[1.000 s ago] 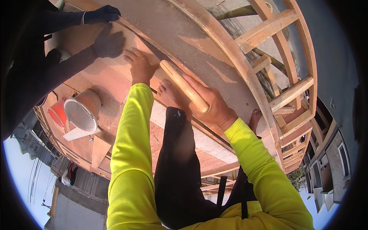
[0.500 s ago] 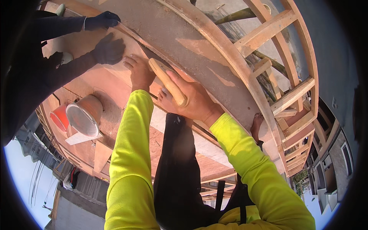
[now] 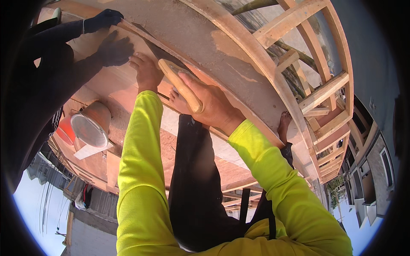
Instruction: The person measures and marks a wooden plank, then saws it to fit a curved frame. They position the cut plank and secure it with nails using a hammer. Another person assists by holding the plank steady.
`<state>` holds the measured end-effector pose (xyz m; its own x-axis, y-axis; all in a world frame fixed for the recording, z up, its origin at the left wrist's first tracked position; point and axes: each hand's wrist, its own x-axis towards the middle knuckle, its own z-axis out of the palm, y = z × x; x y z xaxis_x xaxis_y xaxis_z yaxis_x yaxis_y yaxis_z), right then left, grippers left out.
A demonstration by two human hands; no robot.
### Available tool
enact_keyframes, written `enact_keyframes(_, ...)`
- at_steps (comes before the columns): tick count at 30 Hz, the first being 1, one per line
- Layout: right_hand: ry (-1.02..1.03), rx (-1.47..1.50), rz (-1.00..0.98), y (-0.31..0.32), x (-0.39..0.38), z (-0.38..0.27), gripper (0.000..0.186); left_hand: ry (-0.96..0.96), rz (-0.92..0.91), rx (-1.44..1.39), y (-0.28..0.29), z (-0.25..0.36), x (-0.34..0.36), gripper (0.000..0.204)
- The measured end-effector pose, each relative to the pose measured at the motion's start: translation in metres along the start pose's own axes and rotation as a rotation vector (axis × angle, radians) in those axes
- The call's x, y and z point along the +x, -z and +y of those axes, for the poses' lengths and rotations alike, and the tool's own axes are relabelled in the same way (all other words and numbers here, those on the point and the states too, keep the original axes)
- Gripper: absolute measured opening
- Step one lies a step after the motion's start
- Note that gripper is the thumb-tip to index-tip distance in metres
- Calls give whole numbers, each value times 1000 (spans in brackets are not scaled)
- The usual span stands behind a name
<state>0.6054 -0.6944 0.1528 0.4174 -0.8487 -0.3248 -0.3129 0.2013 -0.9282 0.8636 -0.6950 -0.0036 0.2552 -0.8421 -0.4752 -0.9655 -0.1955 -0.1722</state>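
My left hand (image 3: pixel 148 75) lies with fingers apart on a pale plywood board (image 3: pixel 139 45), just left of a wooden-handled tool (image 3: pixel 176 80). My right hand (image 3: pixel 210 102) grips that tool's smooth handle; its working face is mostly hidden. A narrow wooden strip (image 3: pixel 168 50) runs diagonally past the tool, beside a dark gap. My bare foot (image 3: pixel 177 96) shows between my hands. A co-worker's dark-gloved hand (image 3: pixel 115 50) rests on the board beyond my left fingers, and their other gloved hand (image 3: pixel 104 21) is at the strip's upper end.
Two buckets, a larger one (image 3: pixel 89 126) and a red one (image 3: pixel 64 130), stand at left on pink boards. A curved timber frame (image 3: pixel 316 94) with crosspieces and open gaps fills the right. Another bare foot (image 3: pixel 284 126) is near its inner edge. Buildings show at the rim.
My right hand has moved up and left with the tool, closer to my left hand. My left hand has shifted slightly left; the co-worker's gloved hands have also shifted leftward in view.
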Motion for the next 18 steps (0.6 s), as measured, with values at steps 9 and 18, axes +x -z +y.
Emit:
enact_keyframes(9,-48,-91,-99,85,-119,-38,67,-75,-102,64,43,28,-14,129)
enact_keyframes(18,-194,-100,-241,110,-168,-67,69,-16,-73,2,33,8,-15,132)
